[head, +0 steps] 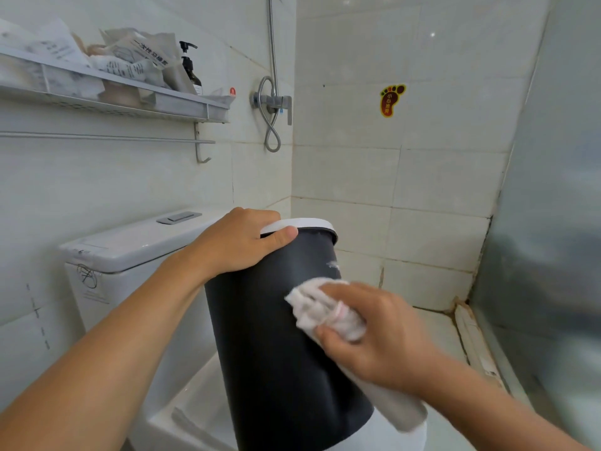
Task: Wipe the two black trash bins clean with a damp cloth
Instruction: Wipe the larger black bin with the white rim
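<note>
Beside the toilet tank, the left hand curls over the black bin rim; lower, the right hand grips a cloth against its side.

A single head-worn camera is looking forward and slightly down from the person's own standpoint, facing a tiled bathroom corner. It is sitting close to the work: both forearms are entering from the bottom edge, and the black bin is filling the lower middle at arm's reach. The wide lens is bending straight lines, so the wall shelf at upper left is appearing to slant. The toilet tank is lying to the left, just below eye line. The right edge, perhaps a glass partition, is showing blurred.
</note>
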Motion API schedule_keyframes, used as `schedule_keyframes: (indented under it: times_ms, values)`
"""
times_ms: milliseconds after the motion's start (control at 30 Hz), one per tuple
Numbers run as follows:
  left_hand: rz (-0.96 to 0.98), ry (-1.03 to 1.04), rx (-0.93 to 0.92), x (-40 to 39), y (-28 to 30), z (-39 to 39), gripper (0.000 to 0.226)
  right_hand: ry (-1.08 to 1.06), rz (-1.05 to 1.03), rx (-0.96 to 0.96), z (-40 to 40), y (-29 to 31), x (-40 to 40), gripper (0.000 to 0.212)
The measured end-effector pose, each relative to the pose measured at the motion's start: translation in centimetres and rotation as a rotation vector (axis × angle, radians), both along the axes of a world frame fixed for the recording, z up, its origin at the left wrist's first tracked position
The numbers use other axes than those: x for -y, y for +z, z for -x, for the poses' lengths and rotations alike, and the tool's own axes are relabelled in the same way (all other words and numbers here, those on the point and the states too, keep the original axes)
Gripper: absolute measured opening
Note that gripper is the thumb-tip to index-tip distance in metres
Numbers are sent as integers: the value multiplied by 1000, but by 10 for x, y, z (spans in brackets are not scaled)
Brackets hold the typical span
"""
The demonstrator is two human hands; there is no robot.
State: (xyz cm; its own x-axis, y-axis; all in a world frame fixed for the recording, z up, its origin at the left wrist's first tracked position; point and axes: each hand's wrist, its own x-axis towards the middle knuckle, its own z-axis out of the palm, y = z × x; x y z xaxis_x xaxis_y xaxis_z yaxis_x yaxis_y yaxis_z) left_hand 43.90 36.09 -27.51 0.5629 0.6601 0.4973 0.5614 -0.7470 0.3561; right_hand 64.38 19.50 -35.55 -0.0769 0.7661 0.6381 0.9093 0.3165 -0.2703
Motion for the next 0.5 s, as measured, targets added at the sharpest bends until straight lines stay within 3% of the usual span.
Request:
schedule_keyframes:
  times_ms: [133, 233, 500]
  values:
    - [-9, 20, -10, 0, -1, -3, 54, -9, -9, -87, -4, 2, -5, 42]
    - [-41, 10, -35, 6, 1, -9, 52, -41, -52, -239, -8, 29, -24, 27]
    - [-37, -32, 6, -1, -4, -2, 53, -116, 18, -358, -18, 37, -42, 20]
